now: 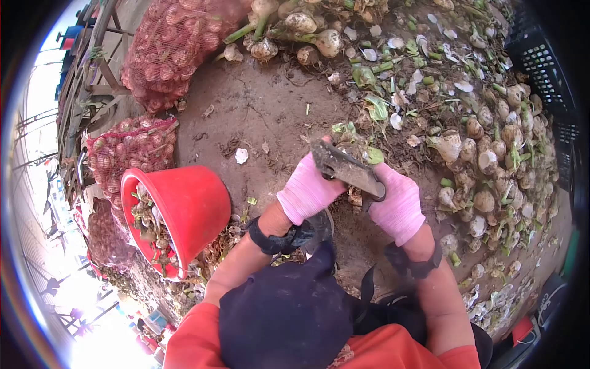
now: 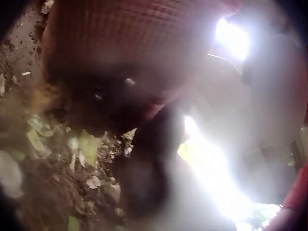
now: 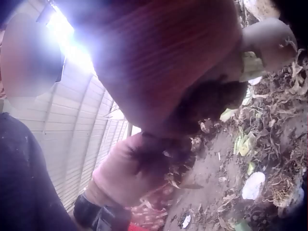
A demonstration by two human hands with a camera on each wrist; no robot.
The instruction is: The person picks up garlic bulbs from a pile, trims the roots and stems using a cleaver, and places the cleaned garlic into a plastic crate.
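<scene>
Both hands wear pink gloves and meet in front of the body in the head view. A dirt-caked, flat metal tool [image 1: 349, 170] lies slantwise between them; its exact kind cannot be told. The left hand [image 1: 312, 189] grips its upper left end, fingers curled behind it. At the lower right end the right hand [image 1: 396, 204] holds it, thumb along the edge. In the right wrist view a blurred pale bulb [image 3: 274, 44] shows beside the right hand. The left wrist view is dark and blurred, with the left glove [image 2: 125, 33] filling its top.
A red bucket [image 1: 203, 203] of trimmings leans at the left, near mesh sacks [image 1: 172, 52] of garlic. Garlic bulbs [image 1: 485, 157] are heaped at the right, with more along the top. Peels and stem pieces litter the dirt floor [image 1: 264, 117]. A black crate [image 1: 541, 61] stands upper right.
</scene>
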